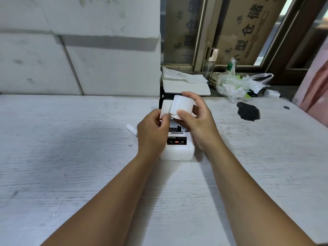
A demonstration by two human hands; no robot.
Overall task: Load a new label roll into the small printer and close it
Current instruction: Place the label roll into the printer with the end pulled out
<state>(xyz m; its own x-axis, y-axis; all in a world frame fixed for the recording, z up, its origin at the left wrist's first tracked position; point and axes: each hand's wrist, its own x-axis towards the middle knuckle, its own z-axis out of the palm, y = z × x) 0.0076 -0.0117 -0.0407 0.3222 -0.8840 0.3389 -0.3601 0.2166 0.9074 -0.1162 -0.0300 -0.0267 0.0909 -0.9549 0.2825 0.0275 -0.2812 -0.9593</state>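
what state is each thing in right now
small white label printer: on the table, lid open, red light lit
white label roll: held above the printer, not yet loaded
loose label end: pulled out leftward
left hand: pinching the loose end
right hand: gripping the roll
small white tube: lying on the table, untouched

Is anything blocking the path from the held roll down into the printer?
Nothing visible does. The roll is held by both hands just above the printer, whose lid looks open behind the roll; the bay below is partly hidden by the hands.
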